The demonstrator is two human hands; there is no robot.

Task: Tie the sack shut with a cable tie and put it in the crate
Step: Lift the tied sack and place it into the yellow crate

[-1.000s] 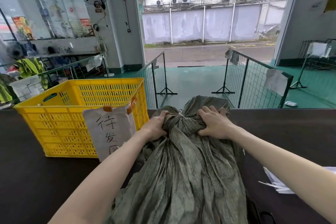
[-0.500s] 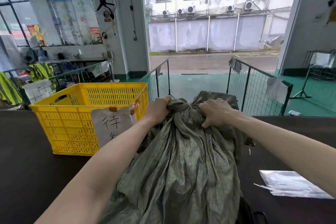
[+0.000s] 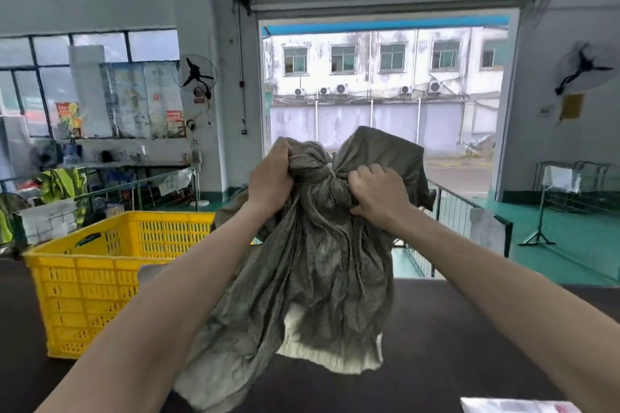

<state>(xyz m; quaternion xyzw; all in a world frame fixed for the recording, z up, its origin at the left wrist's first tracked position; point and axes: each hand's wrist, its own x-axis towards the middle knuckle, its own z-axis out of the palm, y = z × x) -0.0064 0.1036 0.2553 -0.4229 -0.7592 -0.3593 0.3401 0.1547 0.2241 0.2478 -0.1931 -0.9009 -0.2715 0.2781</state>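
Sack tied and lifted; crate lies to my left.

I hold the sack (image 3: 312, 265) by its bunched neck: left hand (image 3: 270, 183) and right hand (image 3: 377, 198) both clench cloth either side of what looks like a pale tie (image 3: 330, 171). The sack hangs upright over the table (image 3: 469, 329). The crate (image 3: 100, 282) stands left, nearer my left hand. Its floor is hidden.
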